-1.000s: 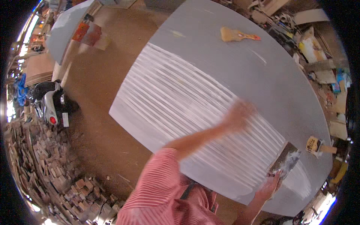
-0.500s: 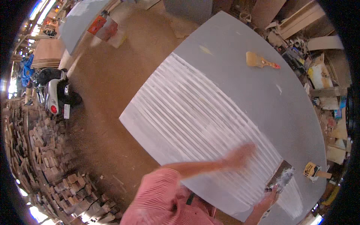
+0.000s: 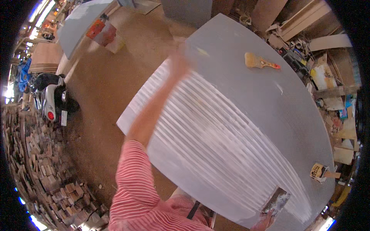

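A large grey panel with curved edges [image 3: 281,107] carries a broad band of white, ridged coating [image 3: 208,131]. My left hand [image 3: 179,63], smeared by motion, is stretched out over the band’s upper-left end; its fingers and anything in them are unclear. At the lower right, my right hand [image 3: 266,217] holds a rectangular metal plate [image 3: 277,198] with white paste on it, low over the panel. A wide paintbrush [image 3: 256,61] lies on the grey part. Near the right edge sits a small container [image 3: 318,171] with a stick-like handle across it.
Scrap wood [image 3: 38,161] is piled along the left, beside a parked scooter [image 3: 52,100]. Another grey panel [image 3: 75,27] stands at the upper left, near red-stained sheets [image 3: 100,34] on the dirt floor [image 3: 96,88]. Boards and clutter [image 3: 323,77] border the right.
My left arm has swung from the band’s right part up to its upper-left end. My right hand and the metal plate have shifted down and slightly left.
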A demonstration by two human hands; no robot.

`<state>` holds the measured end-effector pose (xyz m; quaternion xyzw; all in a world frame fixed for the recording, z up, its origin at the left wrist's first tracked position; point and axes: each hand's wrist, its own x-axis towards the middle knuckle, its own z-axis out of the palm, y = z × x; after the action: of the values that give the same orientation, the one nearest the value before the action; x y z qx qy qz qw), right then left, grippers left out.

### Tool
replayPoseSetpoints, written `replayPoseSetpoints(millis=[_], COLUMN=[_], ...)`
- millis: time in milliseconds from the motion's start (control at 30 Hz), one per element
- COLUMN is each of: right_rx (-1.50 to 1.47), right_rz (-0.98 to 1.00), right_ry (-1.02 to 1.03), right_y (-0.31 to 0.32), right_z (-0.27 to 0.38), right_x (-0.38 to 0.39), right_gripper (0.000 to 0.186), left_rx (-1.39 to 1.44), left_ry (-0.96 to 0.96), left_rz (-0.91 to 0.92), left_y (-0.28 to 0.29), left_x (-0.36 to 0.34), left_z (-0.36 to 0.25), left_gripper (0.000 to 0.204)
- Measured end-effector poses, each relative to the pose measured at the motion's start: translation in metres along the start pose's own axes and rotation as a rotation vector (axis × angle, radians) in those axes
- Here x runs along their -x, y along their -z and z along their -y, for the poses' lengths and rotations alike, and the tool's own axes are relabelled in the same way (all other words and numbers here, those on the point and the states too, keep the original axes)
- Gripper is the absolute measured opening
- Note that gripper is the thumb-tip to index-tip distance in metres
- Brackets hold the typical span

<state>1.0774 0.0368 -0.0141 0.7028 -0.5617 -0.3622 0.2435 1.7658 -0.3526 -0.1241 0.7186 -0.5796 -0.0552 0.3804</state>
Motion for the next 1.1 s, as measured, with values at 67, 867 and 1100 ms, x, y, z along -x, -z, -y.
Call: replayPoseSetpoints(millis=[67, 867, 1100], right_rx=[-0.808, -2.141, -1.96], right_rz=[0.221, 0.017, -0.11], right_ry=[-0.386, -0.711, -0.548], right_y=[0.036, 0.19, 0.109], right_z=[0.005, 0.043, 0.056], right_x=[-0.009, -0.099, -0.075], right_gripper=[0.046, 0.057, 0.044], left_rx=[-0.074, 0.756, -0.609], left_ry=[-0.073, -0.474, 0.286], left_rz=[0.402, 0.61, 0.377], left_y=[-0.081, -0.095, 0.205], left_x=[0.088, 0.452, 0.249], left_z=[-0.116, -0.261, 0.116], left_gripper=[0.058, 0.069, 0.066])
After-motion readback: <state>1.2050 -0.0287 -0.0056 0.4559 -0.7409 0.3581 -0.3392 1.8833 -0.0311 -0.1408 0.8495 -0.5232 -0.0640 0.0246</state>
